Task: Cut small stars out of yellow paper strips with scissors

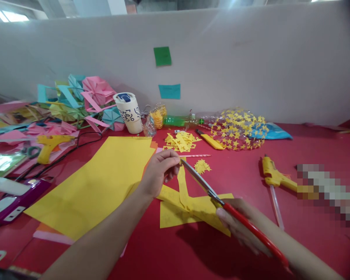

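Note:
My left hand (pixel 160 171) is closed, thumb and fingers pinching a small piece of yellow paper at the scissors' tips; its exact shape is hidden by the fingers. In my right hand (pixel 245 221) are long scissors (pixel 201 181) with red handles, their blades nearly together and pointing at my left fingertips. Below them lie yellow paper strips (pixel 183 186) and a yellow paper piece (pixel 175 216). Just beyond the blades is a small heap of yellow paper stars (pixel 202 166). Yellow paper scraps (pixel 181 140) with star-shaped holes lie farther back, near a pink pencil (pixel 198 156).
Yellow sheets (pixel 105 175) lie left. A white tumbler (pixel 128 112), a green bottle (pixel 177 120) and a star-covered plastic piece (pixel 239 130) stand along the back. Yellow glue guns lie left (pixel 48 147) and right (pixel 272 175). A yellow cutter (pixel 211 140) lies behind the stars.

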Available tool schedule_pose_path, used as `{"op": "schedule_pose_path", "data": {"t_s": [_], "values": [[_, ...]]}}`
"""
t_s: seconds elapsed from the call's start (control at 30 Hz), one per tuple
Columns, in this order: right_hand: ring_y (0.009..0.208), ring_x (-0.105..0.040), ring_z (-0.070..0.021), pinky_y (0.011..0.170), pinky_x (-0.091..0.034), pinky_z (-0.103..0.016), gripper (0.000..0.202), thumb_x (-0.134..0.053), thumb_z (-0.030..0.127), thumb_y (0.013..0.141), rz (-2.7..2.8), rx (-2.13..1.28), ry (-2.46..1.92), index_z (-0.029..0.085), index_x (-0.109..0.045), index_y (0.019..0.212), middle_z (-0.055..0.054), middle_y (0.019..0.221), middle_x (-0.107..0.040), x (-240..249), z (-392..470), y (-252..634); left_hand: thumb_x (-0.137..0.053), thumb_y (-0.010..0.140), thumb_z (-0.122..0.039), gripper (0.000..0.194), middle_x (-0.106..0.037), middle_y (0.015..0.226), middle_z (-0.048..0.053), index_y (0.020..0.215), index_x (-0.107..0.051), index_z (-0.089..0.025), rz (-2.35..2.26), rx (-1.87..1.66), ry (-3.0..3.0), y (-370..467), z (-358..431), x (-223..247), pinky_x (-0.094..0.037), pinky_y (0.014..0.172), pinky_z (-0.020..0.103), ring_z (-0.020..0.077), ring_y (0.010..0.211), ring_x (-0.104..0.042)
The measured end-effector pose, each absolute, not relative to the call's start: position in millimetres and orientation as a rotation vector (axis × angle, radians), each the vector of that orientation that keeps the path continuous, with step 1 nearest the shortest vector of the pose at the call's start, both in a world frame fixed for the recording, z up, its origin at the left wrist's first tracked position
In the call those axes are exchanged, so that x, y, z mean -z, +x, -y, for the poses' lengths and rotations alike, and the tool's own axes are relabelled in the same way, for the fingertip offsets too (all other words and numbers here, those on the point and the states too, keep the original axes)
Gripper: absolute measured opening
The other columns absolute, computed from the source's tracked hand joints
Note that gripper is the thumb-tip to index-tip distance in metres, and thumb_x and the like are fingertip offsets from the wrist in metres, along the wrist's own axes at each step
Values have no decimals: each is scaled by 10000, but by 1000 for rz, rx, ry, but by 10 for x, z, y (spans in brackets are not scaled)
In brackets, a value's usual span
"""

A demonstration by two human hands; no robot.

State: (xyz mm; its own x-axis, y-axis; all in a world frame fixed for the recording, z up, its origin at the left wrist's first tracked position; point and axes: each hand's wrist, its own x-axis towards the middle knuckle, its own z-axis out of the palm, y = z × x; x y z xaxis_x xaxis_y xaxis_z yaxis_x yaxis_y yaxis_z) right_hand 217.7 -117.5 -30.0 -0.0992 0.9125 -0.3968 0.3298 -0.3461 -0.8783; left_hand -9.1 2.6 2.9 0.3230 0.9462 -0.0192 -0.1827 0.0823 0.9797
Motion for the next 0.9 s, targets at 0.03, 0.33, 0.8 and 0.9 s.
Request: {"op": "schedule_pose_path", "data": {"t_s": [0.03, 0.33, 0.8, 0.9], "values": [[322, -483, -85, 280, -297, -179, 269, -589, 499, 839, 1344, -1475, -1668, 241, -636, 777, 17, 481, -596, 290, 1171, 2177, -595, 778, -248, 153, -523, 478, -55, 653, -549, -173, -872, -1022, 1181, -92, -26, -31, -255, 361, 153, 42, 387, -390], [314, -440, -71, 301, -280, -184, 349, -600, 512, 809, 1296, -1549, -1634, 225, -587, 611, 18, 460, -568, 135, 1131, 2079, -579, 790, -235, 158, -533, 486, -57, 646, -561, -172, -868, -1041, 1251, -68, 33, -24, -270, 378, 143, 32, 406, -392], [351, -380, -79, 346, -259, -203, 460, -552, 611, 809, 1439, -1687, -1539, 202, -502, 604, 38, 433, -444, -4, 1075, 2002, -607, 777, -252, 171, -512, 462, -58, 639, -555, -165, -830, -1017, 1222, -67, 34, -26, -257, 371, 141, 34, 397, -407], [330, -341, -76, 340, -248, -213, 480, -527, 648, 800, 1435, -1706, -1539, 210, -485, 609, 46, 430, -413, 3, 1070, 1975, -607, 776, -252, 171, -513, 458, -57, 636, -560, -167, -815, -1017, 1199, -60, 34, -25, -258, 366, 140, 34, 393, -405]]}}
